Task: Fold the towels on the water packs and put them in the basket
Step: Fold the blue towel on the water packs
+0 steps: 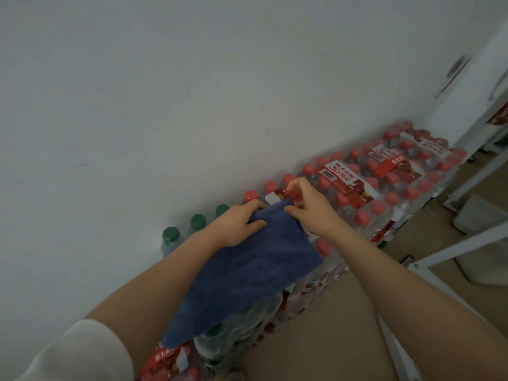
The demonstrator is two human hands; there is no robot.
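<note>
Both hands (239,222) (308,207) pinch blue towel (247,273); far corner hidden.

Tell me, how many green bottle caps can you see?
4. Three round green plastic caps line the wall left of the blue towel. A fourth peeks below it. The towel may hide others.

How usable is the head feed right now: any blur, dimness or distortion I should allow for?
Head view: dim, flat light, no glare; strongly tilted, wide-angle bend at the edges. Blue towel and both hands, left hand, right hand, are reasonably sharp; the far water packs and the right edge are soft and smeared.
</note>
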